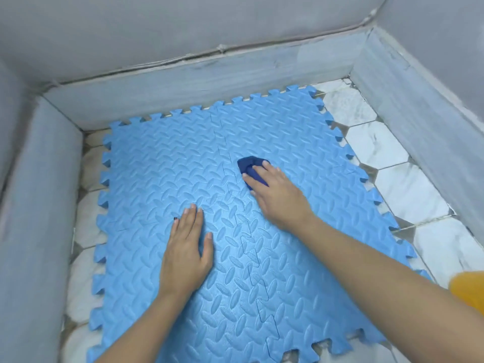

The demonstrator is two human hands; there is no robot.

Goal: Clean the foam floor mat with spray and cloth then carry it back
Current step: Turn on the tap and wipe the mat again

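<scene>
Foam floor mat [183, 158]: light blue, embossed leaf-like relief, slight sheen, interlocking toothed edges. Cloth [252, 167]: dark blue, soft, matt, bunched. Floor tiles [408, 184]: white marbled, smooth, glossy. Skirting [199, 85]: grey, streaked stone look, matt.

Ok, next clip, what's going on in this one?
A person is wiping a light blue interlocking foam mat laid on a tiled floor in a corner between grey walls. The right hand presses a dark blue cloth onto the mat near its middle, fingers over it. The left hand rests flat on the mat, steadying it. No spray bottle is in view.
</scene>
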